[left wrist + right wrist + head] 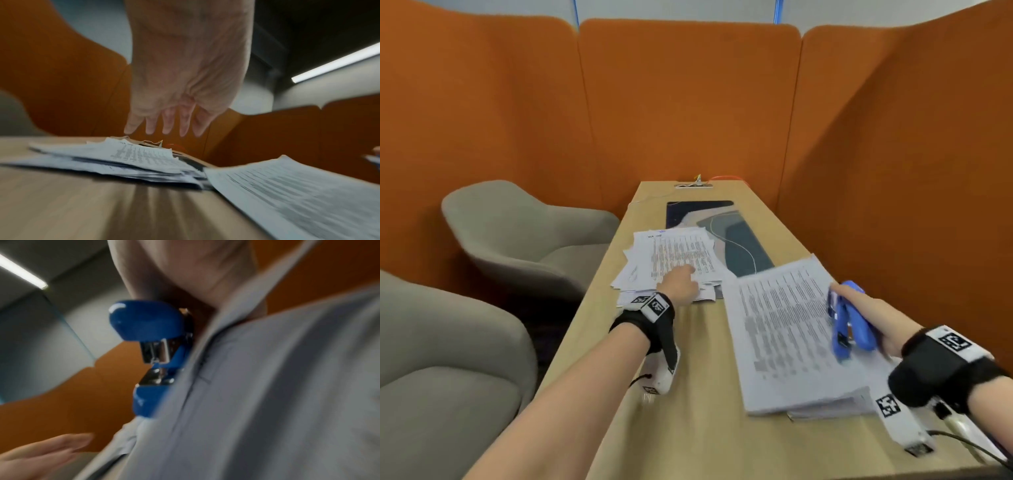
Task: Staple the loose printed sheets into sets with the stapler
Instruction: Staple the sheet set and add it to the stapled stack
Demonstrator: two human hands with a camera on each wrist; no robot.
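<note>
A messy pile of loose printed sheets [674,257] [133,159] lies mid-table. My left hand [683,277] [167,125] hovers just above its near edge with straight, spread fingers and holds nothing. A thicker stack of printed sheets [784,332] [298,194] [267,386] lies to the right, nearer me. My right hand [873,315] [185,264] grips a blue stapler [849,322] [148,324] at that stack's right edge, with the thumb on top. The stapler's metal mouth stands slightly apart. Blur hides whether the paper sits inside it.
A dark patterned desk mat [722,219] lies under the far pile on the narrow wooden table [688,411]. A socket plate [693,185] with cables sits at the far end. Two grey armchairs [524,236] stand left. Orange partition walls [688,102] enclose the booth.
</note>
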